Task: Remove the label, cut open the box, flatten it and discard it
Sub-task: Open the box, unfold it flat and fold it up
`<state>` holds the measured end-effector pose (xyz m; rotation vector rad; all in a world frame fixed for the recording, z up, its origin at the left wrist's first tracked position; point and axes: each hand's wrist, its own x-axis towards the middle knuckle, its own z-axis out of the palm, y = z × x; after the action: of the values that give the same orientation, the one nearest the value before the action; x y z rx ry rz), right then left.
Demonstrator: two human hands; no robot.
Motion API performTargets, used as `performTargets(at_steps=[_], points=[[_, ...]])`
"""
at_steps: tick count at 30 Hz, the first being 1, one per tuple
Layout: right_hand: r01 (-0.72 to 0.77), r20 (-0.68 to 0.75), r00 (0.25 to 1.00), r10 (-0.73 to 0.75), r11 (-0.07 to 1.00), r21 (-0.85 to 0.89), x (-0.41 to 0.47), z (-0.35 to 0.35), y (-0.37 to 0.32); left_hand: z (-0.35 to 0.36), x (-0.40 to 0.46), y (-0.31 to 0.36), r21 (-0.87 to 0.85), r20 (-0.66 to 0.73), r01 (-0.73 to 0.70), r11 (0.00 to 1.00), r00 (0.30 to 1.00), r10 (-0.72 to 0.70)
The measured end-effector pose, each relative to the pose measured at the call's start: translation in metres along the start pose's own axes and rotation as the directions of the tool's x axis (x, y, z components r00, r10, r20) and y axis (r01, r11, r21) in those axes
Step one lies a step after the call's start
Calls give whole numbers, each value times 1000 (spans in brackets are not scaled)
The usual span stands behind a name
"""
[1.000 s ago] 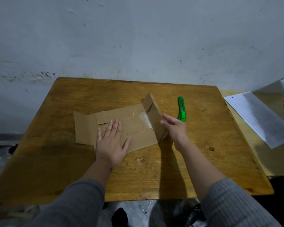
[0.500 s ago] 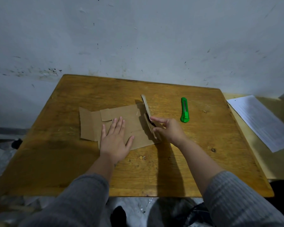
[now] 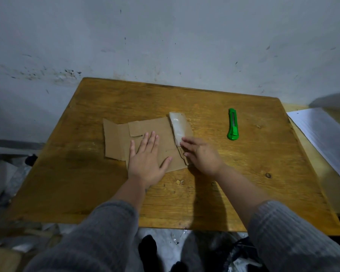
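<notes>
Pressing down with my left hand [image 3: 147, 160], palm flat and fingers spread wide, I held nothing in it; it simply lay on the near middle of the cardboard box [image 3: 145, 132], thumb splayed toward the near right corner

Item, box: brown, cut open and lying nearly flat on the wooden table [image 3: 98, 183], centre of the top, one plain flap reaching out to the left beyond my fingertips

Item, right-hand panel of the box: folded over onto the rest, its upper face covered by a glossy pale strip of tape [image 3: 178, 127] running from the far edge toward me

Item, my right hand [image 3: 201, 156]: laid over the near end of that folded panel, fingers loosely extended and pointing left, fingertips touching the near end of the tape, thumb tucked at the cardboard edge below; it pressed rather than gripped, closed around nothing

Item, green utility knife [image 3: 232, 124]: lying on the table to the right of the box, well apart from both hands, long axis running away from me

Item, white printed sheet [image 3: 322, 138]: on the adjoining surface at far right

Both my forearms wore grey ribbed sleeves [image 3: 287, 236]
</notes>
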<state>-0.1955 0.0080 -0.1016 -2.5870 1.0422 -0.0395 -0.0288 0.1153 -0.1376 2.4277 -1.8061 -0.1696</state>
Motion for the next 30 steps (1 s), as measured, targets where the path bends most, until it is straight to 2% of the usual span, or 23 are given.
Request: performTargets(at_steps=[3,11,13,16,20,23,27,30], points=[[17,-38,999,-18,1000,-10,-7,15,-7,-1,-1,1,-15,0,3,1000,1000,-3],[-2,12,1000,3,993,-117,-10,23,-8,2,0,-1,-31,-12,-8,999,1000,8],[-16,19,1000,18,991,-133,-11,23,-9,2,-7,0,-40,-53,-17,999,998,15],[-36,11,999,38,990,-137,-11,22,-11,2,-29,-2,-59,-190,5,998,982,-16],[-63,-18,998,62,996,-68,-10,27,-13,-1,-56,-20,-74,-353,89,993,929,-109],[-61,-80,995,58,997,-38,-11,35,-14,-7,-63,-36,-160,-408,217,963,874,-265],[-31,-163,986,26,999,-30,-14,40,-14,-5,-58,-55,-289,-318,350,891,843,-434],[-16,-192,981,4,998,-59,-14,43,-14,-1,-55,-59,-503,-252,367,783,804,-539]])
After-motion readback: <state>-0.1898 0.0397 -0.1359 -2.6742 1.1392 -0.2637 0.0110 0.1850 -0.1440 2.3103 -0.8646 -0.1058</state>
